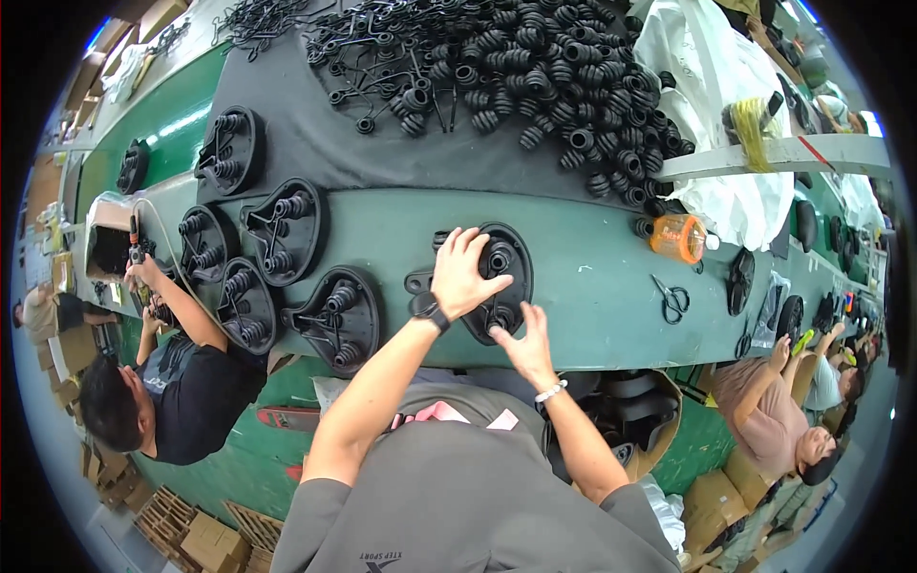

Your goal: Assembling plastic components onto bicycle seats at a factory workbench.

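Note:
A black bicycle saddle (517,268) lies underside up on the green table in front of me, with ribbed black springs and a thin wire frame on it. My left hand (462,274) reaches across its left side, fingers stretched out and thumb spread, and covers part of it. At its near right edge is my right hand (526,346), thumb and fingers apart, the thumb tip at or near the lower spring (499,321). Neither hand is closed around anything. Whether the left palm presses on the saddle cannot be made out.
Several similar saddles (336,320) stand at the left. A heap of black springs (573,86) and wire frames (368,57) lies on dark cloth at the back. Scissors (672,300) and an orange bottle (680,238) are to the right. Co-workers (196,392) sit on both sides.

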A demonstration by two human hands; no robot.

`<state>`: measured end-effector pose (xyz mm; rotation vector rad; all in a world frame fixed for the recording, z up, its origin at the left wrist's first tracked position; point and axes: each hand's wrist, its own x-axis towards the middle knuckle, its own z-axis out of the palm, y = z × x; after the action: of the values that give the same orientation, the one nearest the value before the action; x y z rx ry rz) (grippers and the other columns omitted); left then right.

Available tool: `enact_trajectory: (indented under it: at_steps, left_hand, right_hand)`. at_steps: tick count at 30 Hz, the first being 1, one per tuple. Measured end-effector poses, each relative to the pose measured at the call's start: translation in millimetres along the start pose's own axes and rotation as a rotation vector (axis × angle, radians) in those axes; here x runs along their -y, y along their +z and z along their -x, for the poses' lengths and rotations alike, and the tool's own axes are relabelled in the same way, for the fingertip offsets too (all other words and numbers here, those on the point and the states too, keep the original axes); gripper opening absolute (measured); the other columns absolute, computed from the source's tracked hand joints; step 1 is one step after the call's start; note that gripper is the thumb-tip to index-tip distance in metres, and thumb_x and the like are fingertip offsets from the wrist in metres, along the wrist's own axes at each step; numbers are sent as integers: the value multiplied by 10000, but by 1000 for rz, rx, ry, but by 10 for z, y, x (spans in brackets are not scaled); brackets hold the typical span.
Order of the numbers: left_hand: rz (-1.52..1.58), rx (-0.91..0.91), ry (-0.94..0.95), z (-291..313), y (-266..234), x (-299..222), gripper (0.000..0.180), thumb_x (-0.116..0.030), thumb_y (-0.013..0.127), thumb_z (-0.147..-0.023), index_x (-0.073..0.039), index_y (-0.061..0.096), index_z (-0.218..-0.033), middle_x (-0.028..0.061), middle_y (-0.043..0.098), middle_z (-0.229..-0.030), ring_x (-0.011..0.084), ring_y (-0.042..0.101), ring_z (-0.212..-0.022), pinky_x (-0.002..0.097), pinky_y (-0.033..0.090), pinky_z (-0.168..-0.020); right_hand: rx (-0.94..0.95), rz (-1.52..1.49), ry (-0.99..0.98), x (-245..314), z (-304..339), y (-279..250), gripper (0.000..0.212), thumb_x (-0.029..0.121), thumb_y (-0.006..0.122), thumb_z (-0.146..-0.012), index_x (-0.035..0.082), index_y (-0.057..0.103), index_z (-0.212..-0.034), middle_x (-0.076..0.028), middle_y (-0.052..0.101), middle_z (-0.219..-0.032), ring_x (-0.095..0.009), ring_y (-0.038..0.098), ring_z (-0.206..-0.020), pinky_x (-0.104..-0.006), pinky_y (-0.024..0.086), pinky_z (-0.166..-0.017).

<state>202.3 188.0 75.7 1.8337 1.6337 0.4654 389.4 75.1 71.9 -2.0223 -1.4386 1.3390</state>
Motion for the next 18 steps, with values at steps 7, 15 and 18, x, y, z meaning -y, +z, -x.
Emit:
enact_trajectory:
  at_steps: [7, 15, 18]
  left_hand:
    - [-74, 26, -236, -271, 475, -143, 692, -488, 809, -723, -57, 682, -1249, 216, 382, -1554, 445, 435, -1366, 543, 417, -1099]
    - [-191, -19, -204, -362, 584, -167, 701, -572, 807, -734, -44, 692, -1181, 227, 453, -1467, 424, 498, -1267, 529, 437, -1070]
    - [-184, -6, -229, -296, 549, -141, 748, -596, 790, -754, -26, 668, -1222, 232, 443, -1480, 420, 490, -1287, 523, 418, -1093]
  right_hand:
    - [-88, -148, 91, -175, -19, 376, 852, 514, 797, -829, -13, 534, -1446, -371, 216, -1600, -504, 341, -1455, -474, 356, -1176]
    - [-85, -168, 62, -384, -170, 367, 679, 466, 828, -798, 91, 652, -1336, -354, 273, -1566, -512, 349, -1412, -506, 329, -1182]
    - [-100, -74, 69, -296, -135, 422, 811, 433, 846, -787, 35, 538, -1423, -325, 317, -1548, -478, 355, -1410, -505, 340, -1171]
